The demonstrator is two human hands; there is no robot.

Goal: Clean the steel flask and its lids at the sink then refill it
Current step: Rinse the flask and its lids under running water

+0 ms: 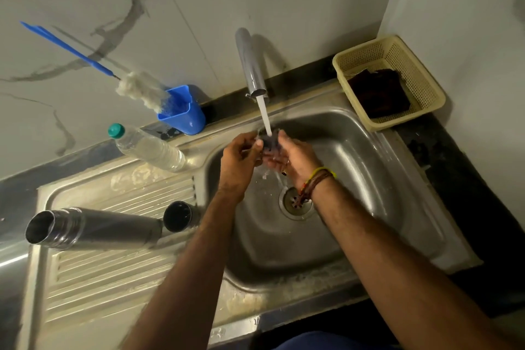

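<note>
The steel flask (93, 229) stands uncapped on the ribbed draining board (113, 278), its mouth toward me. Beside it sits a steel cup lid (179, 216), open end up. Over the sink bowl (369, 179), both hands hold a small dark inner lid (271, 143) under the running water from the tap (250, 65). My left hand (241, 159) grips the lid's left side. My right hand (292, 158) cups it from the right and below, with water spilling off the palm toward the drain (295, 202).
A plastic water bottle (147, 146) with a green cap stands at the back of the draining board. A blue holder (184, 113) with a long blue-handled bottle brush (139, 88) stands by the wall. A cream basket (392, 79) with a dark cloth sits at the right.
</note>
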